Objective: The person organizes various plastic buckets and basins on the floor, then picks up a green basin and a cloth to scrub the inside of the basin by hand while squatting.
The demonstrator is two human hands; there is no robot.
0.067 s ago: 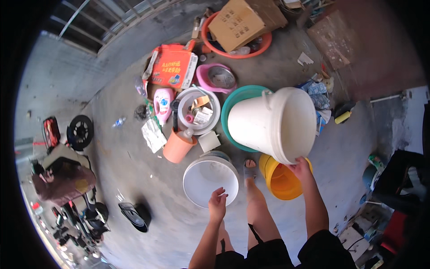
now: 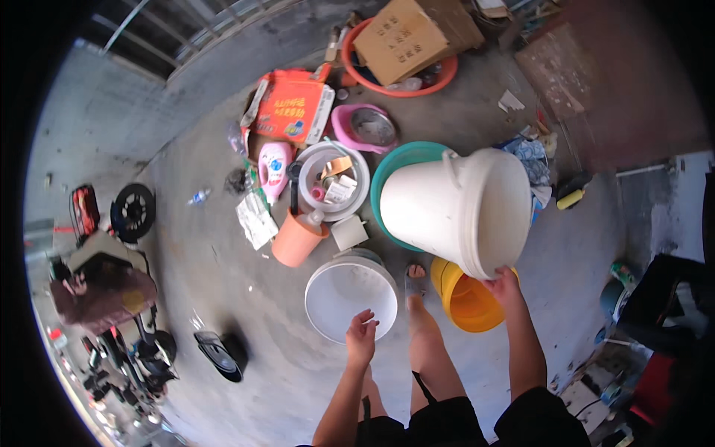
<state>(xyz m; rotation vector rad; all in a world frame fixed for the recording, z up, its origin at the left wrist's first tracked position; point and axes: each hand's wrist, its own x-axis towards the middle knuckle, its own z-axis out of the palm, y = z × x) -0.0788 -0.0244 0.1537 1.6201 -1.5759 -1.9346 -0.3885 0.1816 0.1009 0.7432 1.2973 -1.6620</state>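
Note:
A large white bucket lies tilted over a green basin, its mouth toward the right. My right hand grips the lower rim of that bucket, just above a yellow bucket. My left hand hovers at the near rim of a smaller white bucket. Its fingers are loosely bent and apart, with nothing in them. Whether it touches the rim I cannot tell.
A white tub of odds and ends stands behind an orange pail. Nearby are a pink detergent bottle, a pink basin and a red carton. A black helmet-like object lies left; an orange tub holds cardboard.
The view has shifted slightly. Both hands and the large white bucket stay almost where they were.

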